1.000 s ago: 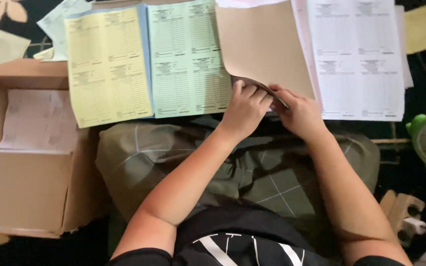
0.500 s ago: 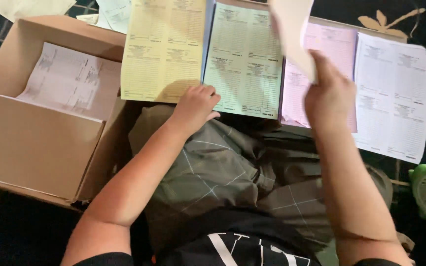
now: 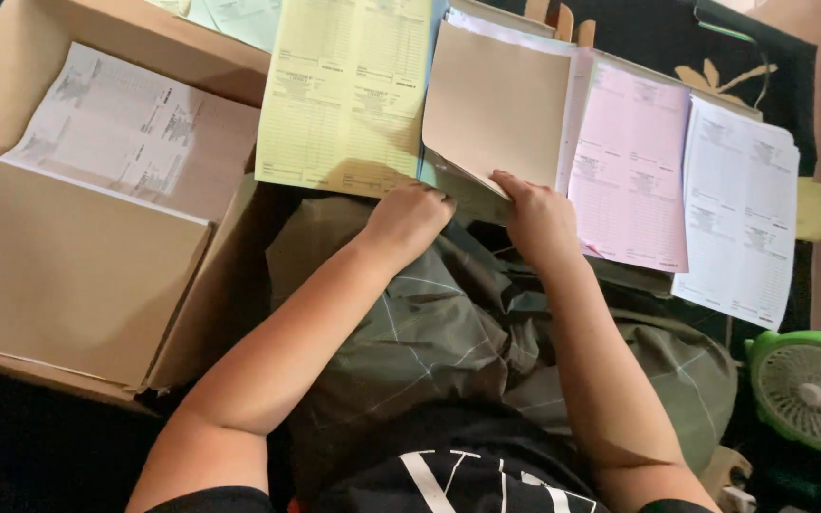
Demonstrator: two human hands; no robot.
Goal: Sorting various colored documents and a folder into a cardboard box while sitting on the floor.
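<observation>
Brown card sheet [image 3: 496,100] lies over the green forms, its lower corner lifted and pinched in the fingers of the right hand [image 3: 539,217]; the left hand [image 3: 410,217] rests curled on the near edge of the stack just beside it, grasping nothing clearly. Yellow forms [image 3: 344,90] sit to the left, pink forms [image 3: 631,161] and white forms [image 3: 738,214] to the right, edges overlapping. A careless pull could drag neighbouring sheets askew. An open cardboard box [image 3: 68,266] crowds the left; a green fan [image 3: 810,389] stands near the right.
</observation>
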